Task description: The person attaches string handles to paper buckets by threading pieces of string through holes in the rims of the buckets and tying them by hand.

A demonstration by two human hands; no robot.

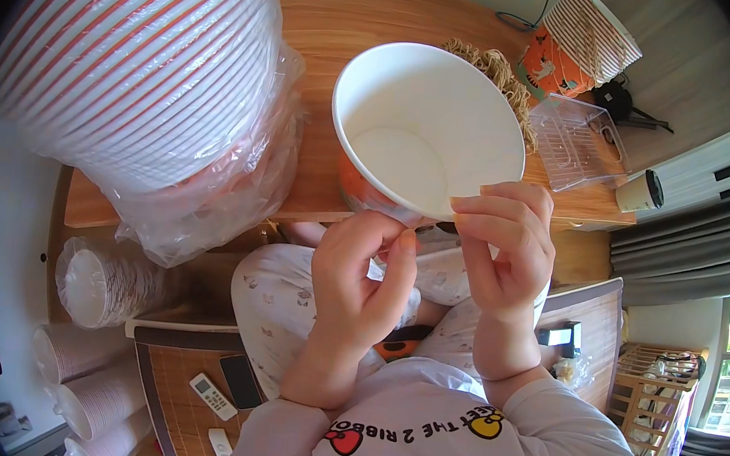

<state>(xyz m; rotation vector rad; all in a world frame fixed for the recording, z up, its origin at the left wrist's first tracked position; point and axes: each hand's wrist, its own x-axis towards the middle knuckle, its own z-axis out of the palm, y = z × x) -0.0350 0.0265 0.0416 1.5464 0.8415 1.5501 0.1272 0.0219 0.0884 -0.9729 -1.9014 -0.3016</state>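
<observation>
A white paper bowl [430, 127] with an orange printed outside is held tilted over the front edge of a wooden table [344, 18], its empty inside facing me. My left hand [359, 281] grips the bowl's near rim from below with thumb and fingers. My right hand [507, 244] pinches the rim at its right side.
A tall stack of striped paper bowls [142, 49] in a clear plastic bag fills the table's left. A coil of rope [504, 73], a second orange bowl [575, 45] and a clear plastic lid [577, 144] lie behind. More bagged bowl stacks [101, 288], remotes and a phone [239, 380] rest on the floor.
</observation>
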